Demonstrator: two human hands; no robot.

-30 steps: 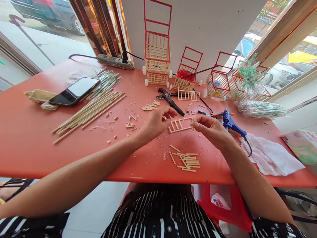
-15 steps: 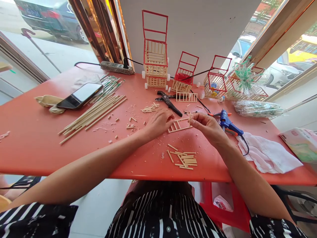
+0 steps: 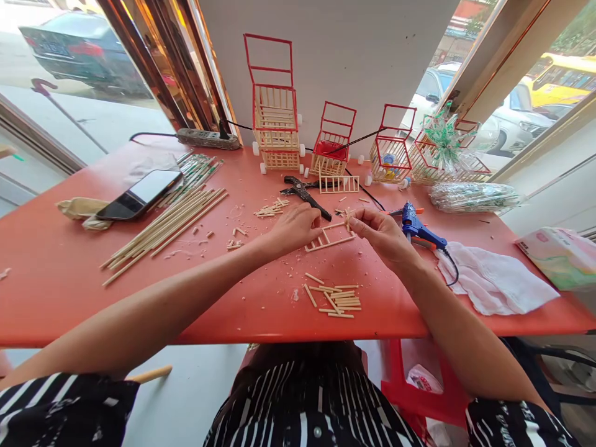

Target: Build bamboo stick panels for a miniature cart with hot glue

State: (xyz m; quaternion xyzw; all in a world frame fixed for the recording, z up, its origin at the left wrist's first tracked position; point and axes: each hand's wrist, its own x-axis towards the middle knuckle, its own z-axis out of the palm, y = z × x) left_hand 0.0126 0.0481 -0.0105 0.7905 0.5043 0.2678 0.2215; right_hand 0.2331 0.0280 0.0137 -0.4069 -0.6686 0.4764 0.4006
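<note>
A small ladder-like frame of wooden sticks (image 3: pixel 331 243) lies on the red table between my hands. My left hand (image 3: pixel 298 226) has its fingers closed on the frame's left end; the fingertips are partly hidden. At the right end, my right hand (image 3: pixel 379 234) pinches a short wooden stick (image 3: pixel 347 217) between thumb and fingers, upright by the frame. Nearer to me is a loose pile of short wooden sticks (image 3: pixel 344 298). Beyond the hands lie black-handled pliers (image 3: pixel 310 197) and a second ladder-like stick frame (image 3: pixel 342 184).
Model carts of sticks (image 3: pixel 278 139) stand along the wall. At right are a blue glue gun (image 3: pixel 419 230), a white cloth (image 3: pixel 498 279) and a tissue pack (image 3: pixel 556 254). Long sticks (image 3: pixel 172 226), a phone (image 3: pixel 139 195) and a power strip (image 3: pixel 209 139) are at left.
The camera view has shifted, so the table things appear farther left. Both hands stay at the frame, and the right still pinches the short stick at its right end.
</note>
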